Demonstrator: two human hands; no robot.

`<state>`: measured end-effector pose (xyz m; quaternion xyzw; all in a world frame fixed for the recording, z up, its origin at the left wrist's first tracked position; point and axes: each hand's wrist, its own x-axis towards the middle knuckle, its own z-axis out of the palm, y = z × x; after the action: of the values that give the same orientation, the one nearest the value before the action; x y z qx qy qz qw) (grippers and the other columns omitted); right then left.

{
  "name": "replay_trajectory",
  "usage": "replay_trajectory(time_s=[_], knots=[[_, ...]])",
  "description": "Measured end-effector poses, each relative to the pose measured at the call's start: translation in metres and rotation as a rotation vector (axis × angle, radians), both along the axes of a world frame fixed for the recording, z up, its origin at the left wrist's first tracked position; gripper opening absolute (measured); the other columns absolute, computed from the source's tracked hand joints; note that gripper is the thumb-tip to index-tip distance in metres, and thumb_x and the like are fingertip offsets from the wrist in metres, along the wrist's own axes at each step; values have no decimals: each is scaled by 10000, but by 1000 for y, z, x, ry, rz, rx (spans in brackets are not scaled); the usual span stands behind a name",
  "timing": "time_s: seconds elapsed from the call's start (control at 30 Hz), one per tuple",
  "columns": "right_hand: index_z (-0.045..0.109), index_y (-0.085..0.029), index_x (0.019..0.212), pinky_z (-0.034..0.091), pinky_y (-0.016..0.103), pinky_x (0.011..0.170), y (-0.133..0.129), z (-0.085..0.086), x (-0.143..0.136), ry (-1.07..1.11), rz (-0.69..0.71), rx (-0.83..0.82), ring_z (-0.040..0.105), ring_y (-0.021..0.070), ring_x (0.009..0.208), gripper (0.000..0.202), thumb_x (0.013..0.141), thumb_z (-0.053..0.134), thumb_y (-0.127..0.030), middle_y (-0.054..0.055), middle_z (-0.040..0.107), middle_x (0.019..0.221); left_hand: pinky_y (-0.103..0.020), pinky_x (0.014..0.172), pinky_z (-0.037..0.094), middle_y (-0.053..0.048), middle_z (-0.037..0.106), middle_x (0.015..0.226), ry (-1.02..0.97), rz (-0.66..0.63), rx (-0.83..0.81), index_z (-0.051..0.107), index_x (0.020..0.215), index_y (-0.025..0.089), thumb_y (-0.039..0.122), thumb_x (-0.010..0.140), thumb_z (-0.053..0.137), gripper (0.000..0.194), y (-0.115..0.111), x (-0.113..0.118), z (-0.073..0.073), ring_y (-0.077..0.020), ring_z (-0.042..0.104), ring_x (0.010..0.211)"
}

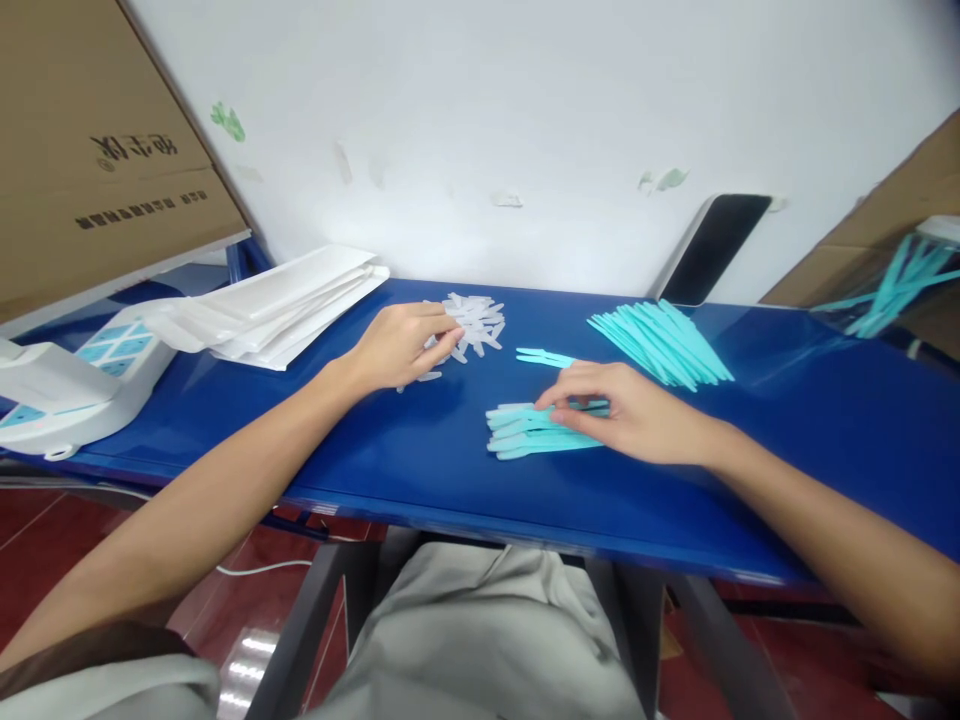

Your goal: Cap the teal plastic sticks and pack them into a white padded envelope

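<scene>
Resting on the blue table [375, 440], the left hand [397, 345] is curled, fingertips pinched into the white caps [474, 322]. The teal sticks [525, 430] near the front edge are pressed down by the right hand [637, 412], fingers loosely bent over them. A teal pile [660, 340] lies behind.

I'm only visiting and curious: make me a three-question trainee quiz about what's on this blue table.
1. True or false: the left hand rests on the pile of small clear plastic pieces.
2. What lies under the right hand?
A. white paper bags
B. small stack of turquoise plastic sticks
C. black phone
3. Fill in: the large fan of turquoise sticks lies on the ___ side of the blue table.

Key: 1 true; 2 B; 3 right.
</scene>
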<state>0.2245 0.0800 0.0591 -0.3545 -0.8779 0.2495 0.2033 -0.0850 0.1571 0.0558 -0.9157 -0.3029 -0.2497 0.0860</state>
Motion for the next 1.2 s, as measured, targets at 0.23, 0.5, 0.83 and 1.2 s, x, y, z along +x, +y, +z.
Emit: replay_trajectory(time_s=[0.23,0.5,0.83,1.2], knots=[[802,-228,1081,476,354,723,-1,2,1,28,62,-98,616,205,818,298,971,626,-442,71,751,926,-283,689,409,-72,713,938,171,80,-117,759,1020,172,412,1034,433,405,4,-5,0,-194,647,818],[776,-216,1091,488,441,897,7,-4,5,-89,-39,176,630,280,1008,306,992,569,-420,115,728,1031,-289,688,400,-63,708,910,280,45,-228,722,876,190,503,935,583,347,1,-10,6,-199,639,801],[706,-253,1296,503,461,999,2,0,3,-175,71,2,641,290,1146,498,882,720,-530,104,681,1262,-262,571,313,6,618,654,275,65,-353,670,788,202,545,833,683,346,1,-18,17,-125,494,540],[738,-250,1213,527,377,831,5,-2,5,-145,58,-21,664,244,997,380,916,699,-484,92,690,1177,-242,521,347,19,590,641,254,-12,-575,760,868,205,495,828,716,296,4,-24,19,-111,501,514]])
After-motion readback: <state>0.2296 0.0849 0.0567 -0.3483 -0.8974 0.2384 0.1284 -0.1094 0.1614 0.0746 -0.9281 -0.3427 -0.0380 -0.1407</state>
